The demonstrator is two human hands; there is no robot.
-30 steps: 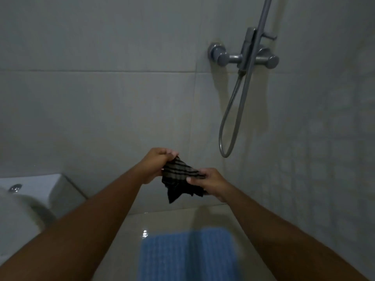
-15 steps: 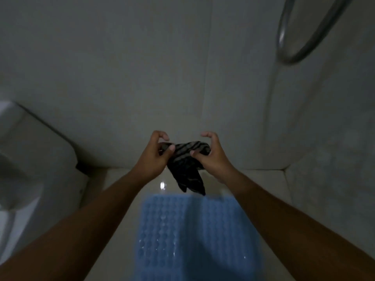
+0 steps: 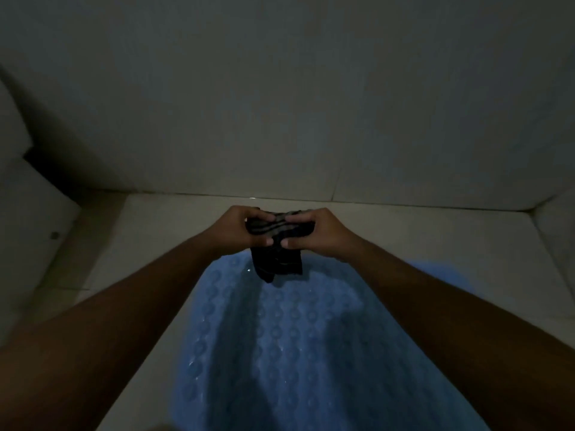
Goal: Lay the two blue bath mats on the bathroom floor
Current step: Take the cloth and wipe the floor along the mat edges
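Observation:
A blue bath mat (image 3: pixel 289 346) with a raised bubble pattern lies flat on the pale tiled floor (image 3: pixel 420 241), reaching from below my hands down to the bottom edge. My left hand (image 3: pixel 239 228) and my right hand (image 3: pixel 314 233) are held side by side above the mat's far end. Both pinch the top of a dark striped cloth (image 3: pixel 278 247), which hangs down between them over the mat. My forearms hide the mat's side edges. I see only one blue mat.
A tiled wall (image 3: pixel 280 104) rises just beyond the floor. A white fixture (image 3: pixel 28 219) stands at the left. Another wall meets the floor at the far right (image 3: pixel 557 231). The room is dim.
The view has tilted down: the shower hose and tap have left the frame and more of the blue mat shows. My hands have come closer together on the cloth.

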